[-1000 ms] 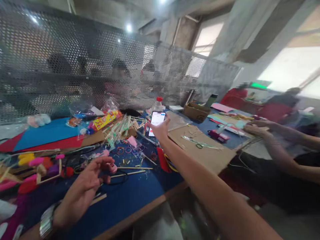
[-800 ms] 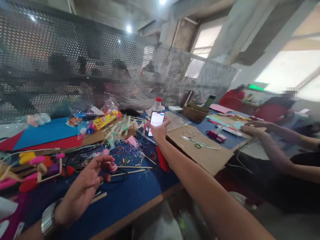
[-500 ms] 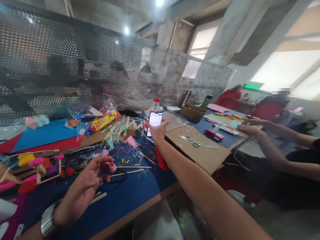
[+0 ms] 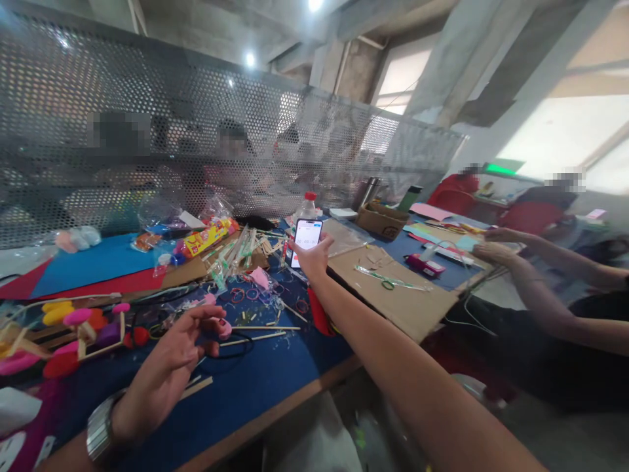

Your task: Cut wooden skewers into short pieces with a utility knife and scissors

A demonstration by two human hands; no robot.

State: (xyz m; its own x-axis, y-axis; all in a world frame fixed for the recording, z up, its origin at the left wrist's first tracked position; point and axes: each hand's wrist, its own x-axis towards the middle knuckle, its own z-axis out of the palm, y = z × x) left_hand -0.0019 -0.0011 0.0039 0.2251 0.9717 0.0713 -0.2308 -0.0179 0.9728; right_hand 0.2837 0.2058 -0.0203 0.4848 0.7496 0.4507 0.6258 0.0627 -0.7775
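My right hand reaches far across the blue table to a lit smartphone that stands propped upright in front of a red-capped bottle. Its fingers rest at the phone's lower edge and side. My left hand, a metal watch on its wrist, hovers over the table with fingers loosely curled apart and nothing in them. Just beyond its fingertips lie a small pink piece and thin wooden sticks.
Craft clutter covers the table: coloured pom-poms, rubber bands, stick bundles, blue and red paper sheets, a cardboard sheet, a small box. A perforated metal screen divides the table from people behind. Another person's hands work at the right.
The view shifted slightly. My right hand stays at the phone, with its fingers closer on the phone's edge than a second ago. My left hand has barely moved.
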